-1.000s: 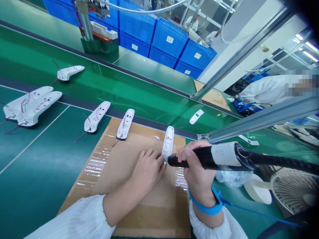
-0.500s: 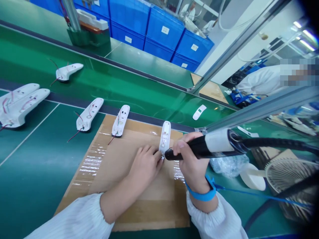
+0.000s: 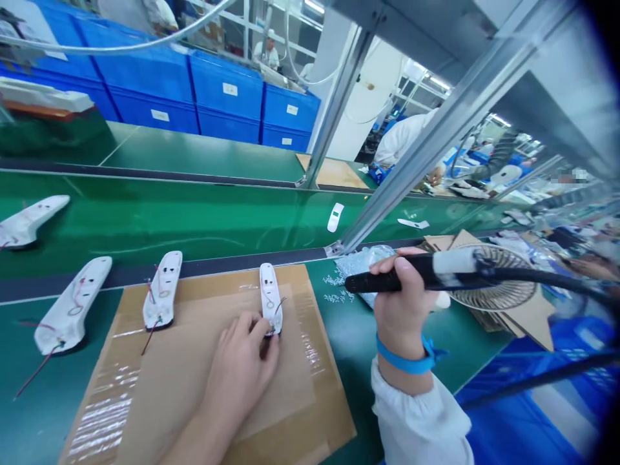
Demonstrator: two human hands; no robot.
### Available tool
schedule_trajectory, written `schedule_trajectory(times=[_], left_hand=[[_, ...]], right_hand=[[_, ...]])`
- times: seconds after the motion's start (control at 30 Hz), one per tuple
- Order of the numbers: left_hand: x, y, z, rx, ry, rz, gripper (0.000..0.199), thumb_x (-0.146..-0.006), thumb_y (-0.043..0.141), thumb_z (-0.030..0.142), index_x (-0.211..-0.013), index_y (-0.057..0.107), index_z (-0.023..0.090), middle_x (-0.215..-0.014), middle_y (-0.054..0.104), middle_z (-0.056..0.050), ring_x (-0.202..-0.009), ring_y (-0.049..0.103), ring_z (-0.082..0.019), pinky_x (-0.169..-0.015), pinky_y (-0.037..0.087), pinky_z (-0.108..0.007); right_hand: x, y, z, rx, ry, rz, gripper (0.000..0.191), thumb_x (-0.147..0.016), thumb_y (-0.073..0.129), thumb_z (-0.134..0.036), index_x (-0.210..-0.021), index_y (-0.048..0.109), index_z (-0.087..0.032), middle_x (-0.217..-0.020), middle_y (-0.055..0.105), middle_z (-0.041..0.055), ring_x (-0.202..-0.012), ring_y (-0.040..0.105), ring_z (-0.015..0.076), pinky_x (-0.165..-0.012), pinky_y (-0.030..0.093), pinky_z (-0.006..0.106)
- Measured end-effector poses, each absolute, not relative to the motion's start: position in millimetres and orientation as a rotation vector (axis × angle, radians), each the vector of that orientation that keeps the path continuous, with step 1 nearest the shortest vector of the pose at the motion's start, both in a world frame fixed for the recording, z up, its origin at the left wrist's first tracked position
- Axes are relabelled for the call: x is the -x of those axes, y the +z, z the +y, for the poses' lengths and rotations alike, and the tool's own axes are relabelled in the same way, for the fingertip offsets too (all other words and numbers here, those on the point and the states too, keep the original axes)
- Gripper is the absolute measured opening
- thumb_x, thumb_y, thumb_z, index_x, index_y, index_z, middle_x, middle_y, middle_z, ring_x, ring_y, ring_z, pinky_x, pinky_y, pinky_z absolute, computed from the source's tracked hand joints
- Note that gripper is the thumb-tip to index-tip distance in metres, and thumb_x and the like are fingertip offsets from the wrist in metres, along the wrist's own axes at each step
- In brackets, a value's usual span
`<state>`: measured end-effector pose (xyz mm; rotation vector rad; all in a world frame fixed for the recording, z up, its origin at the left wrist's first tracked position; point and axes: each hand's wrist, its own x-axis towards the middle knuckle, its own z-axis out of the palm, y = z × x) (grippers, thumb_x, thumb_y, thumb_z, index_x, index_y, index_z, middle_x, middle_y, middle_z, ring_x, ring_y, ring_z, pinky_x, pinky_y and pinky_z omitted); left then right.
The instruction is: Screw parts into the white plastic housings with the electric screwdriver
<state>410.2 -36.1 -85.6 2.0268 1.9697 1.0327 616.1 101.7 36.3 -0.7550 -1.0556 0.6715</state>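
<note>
My left hand grips the lower end of a white plastic housing with thin wires, its thumb and fingers closed around that end. The housing lies on a taped cardboard sheet. In my right hand is a black electric screwdriver, fingers wrapped around its body and its cord running off to the right. The driver's front end points left, at small loose screws on the green table. Whether it touches any screw, I cannot tell. Under my right hand a clear plastic bag is partly hidden.
More white housings with wires stand at left, one on the cardboard's corner. A green conveyor belt runs behind, carrying a small white cover. A metal post rises beside it. A round fan and cardboard pieces are at right.
My view has turned to the right. My right hand has carried the screwdriver from the housing over to the screws. My left hand stays on the housing.
</note>
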Motion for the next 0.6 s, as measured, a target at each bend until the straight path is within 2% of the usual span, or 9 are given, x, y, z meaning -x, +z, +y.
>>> schedule_trajectory(times=[0.27,0.6], left_hand=[[-408,-90,-35,-2.047,1.035,1.997,0.019,-0.104,0.052,0.024,-0.09,0.065,0.023,-0.098,0.068,-0.006,-0.082,0.069,-0.026,-0.073,0.052,-0.04],[-405,-86,-34,-2.113,1.011,2.02,0.02,-0.106,0.049,0.024,-0.091,0.062,0.022,-0.097,0.067,-0.006,-0.077,0.069,-0.023,-0.07,0.053,-0.038]], right_hand=[[-627,-2,120,0.854,0.622,-1.054,0.022,-0.087,0.086,-0.038,-0.097,0.069,-0.027,-0.065,0.062,-0.0025,-0.058,0.06,0.0224,-0.061,0.054,0.039],[-629,-8,125,0.869,0.635,-1.035,0.026,-0.086,0.084,-0.04,-0.096,0.065,-0.024,-0.064,0.06,-0.0044,-0.056,0.06,0.0193,-0.058,0.052,0.035]])
